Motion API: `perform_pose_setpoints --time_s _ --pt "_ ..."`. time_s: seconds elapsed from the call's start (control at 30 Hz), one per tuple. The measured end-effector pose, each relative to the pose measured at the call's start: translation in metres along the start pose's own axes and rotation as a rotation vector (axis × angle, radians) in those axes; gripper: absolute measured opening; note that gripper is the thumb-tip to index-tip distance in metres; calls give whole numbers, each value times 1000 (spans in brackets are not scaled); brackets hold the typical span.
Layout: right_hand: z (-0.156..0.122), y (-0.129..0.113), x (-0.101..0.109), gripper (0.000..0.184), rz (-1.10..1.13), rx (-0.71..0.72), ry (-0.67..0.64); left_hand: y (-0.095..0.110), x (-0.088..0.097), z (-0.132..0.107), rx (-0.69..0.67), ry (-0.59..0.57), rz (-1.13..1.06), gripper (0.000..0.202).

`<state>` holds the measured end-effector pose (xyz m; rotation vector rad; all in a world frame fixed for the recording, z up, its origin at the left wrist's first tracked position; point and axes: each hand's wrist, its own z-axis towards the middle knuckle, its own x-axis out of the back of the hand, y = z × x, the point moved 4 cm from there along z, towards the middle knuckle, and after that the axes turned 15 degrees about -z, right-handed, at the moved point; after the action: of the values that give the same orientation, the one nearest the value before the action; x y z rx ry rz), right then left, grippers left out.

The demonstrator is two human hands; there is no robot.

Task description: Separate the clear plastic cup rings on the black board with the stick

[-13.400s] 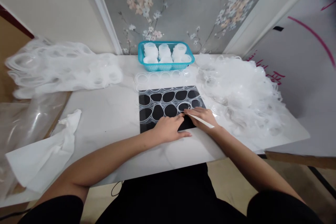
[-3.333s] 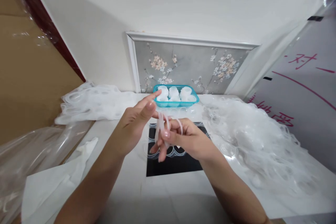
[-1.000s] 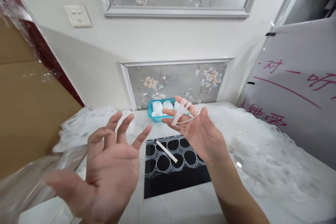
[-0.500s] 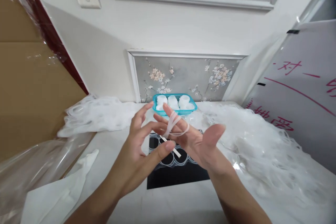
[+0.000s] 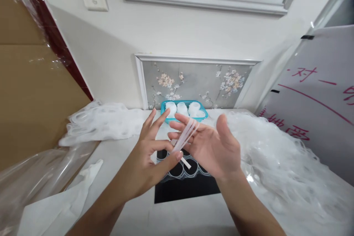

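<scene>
My left hand (image 5: 146, 162) pinches thin translucent white bands (image 5: 184, 135) between its thumb and index finger; its other fingers are raised. The bands stretch across to my right hand (image 5: 214, 147), where they loop around the outstretched fingers. That hand is palm up, thumb spread. A short white strip (image 5: 186, 163) shows below my left thumb; whether it is held or lies beneath, I cannot tell. Under both hands, clear ring-shaped pieces (image 5: 190, 167) rest in rows on a black mat (image 5: 185, 191).
Behind my hands, a blue basket (image 5: 204, 115) holds several white rolled bundles (image 5: 181, 109). Heaps of translucent white rings lie at the left (image 5: 102, 123) and right (image 5: 265, 155). A white sheet (image 5: 55, 206) and clear plastic (image 5: 33, 177) are at the left, beside cardboard (image 5: 35, 92).
The bands, loosely curved before, are now pulled straighter between my hands. My left thumb and index finger have closed on them, and my right thumb has swung upward.
</scene>
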<state>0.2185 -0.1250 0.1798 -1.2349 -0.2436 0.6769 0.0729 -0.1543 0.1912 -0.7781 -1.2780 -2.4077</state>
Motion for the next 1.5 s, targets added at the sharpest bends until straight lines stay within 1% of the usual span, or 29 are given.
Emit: perform_pose_setpoints --time_s 0.07,0.1,0.17,0.2,0.27,0.33,0.4,0.43,0.47,0.5,0.53,0.57,0.63,0.73,0.8,0.83,0.87,0.9,0.97,1.0,1.03,1.07,1.13,1.23,1.3,1.4,1.5 --pt "0 -4 3 80 -27 77 -12 -5 2 4 -32 29 100 18" --pt "-1 -6 3 77 -74 127 -24 -8 4 5 -43 54 148 17" --pt "-3 -7 0 67 -253 213 -55 -12 8 8 -61 110 197 19" --pt "-4 -7 -3 60 -377 234 -75 -13 11 9 -60 125 184 21" --pt "-7 -5 -11 50 -638 231 -122 -15 15 9 -29 111 51 27" --pt "-10 -3 -17 47 -837 203 -148 -15 16 7 16 47 -228 32" --pt "-11 -4 -19 48 -924 194 -130 -13 15 3 42 -16 -559 34" --pt "-11 -5 -18 49 -933 189 -97 -11 15 2 40 -21 -692 33" --pt "-10 -6 -16 49 -930 182 -58 -10 15 1 39 -6 -781 29" --pt "-10 -7 -15 46 -922 177 -15 -9 15 0 37 25 -819 24" --pt "-9 -8 -13 42 -921 178 25 -9 16 0 35 67 -812 20" --pt "-8 -8 -12 38 -928 186 66 -8 16 -1 35 101 -770 18" --pt "-7 -6 -11 34 -960 230 162 -5 14 -1 59 112 -643 22" --pt "-7 -2 -7 31 -974 338 393 3 6 -2 95 46 -459 26" --pt "-8 0 -1 25 -888 362 521 8 2 -4 97 35 -351 28" --pt "-7 1 2 21 -803 336 545 10 0 -5 91 41 -299 29" --pt "-6 3 5 17 -692 287 537 11 -2 -6 80 50 -256 32" --pt "-5 5 7 15 -569 229 501 11 -3 -6 60 60 -224 36" --pt "-3 5 5 17 -370 131 377 9 -5 -4 10 69 -200 48" --pt "-2 4 2 21 -329 103 307 6 -5 -2 -8 72 -208 54" --pt "-3 3 -1 27 -338 88 247 3 -4 -1 -16 75 -224 60" --pt "-4 1 -5 34 -395 84 203 -2 -3 1 -9 74 -244 63" --pt "-8 -4 -13 50 -593 111 173 -8 0 2 -6 85 -300 64" --pt "-14 -9 -23 65 -887 211 168 -8 7 -1 -51 127 -438 51" --pt "-16 -10 -26 68 -988 253 134 -3 9 -4 -24 132 -484 36" --pt "-17 -8 -27 68 -1043 270 95 6 10 -7 75 106 -460 21" --pt "-16 -7 -26 66 -1074 283 95 11 11 -8 101 89 -451 23"
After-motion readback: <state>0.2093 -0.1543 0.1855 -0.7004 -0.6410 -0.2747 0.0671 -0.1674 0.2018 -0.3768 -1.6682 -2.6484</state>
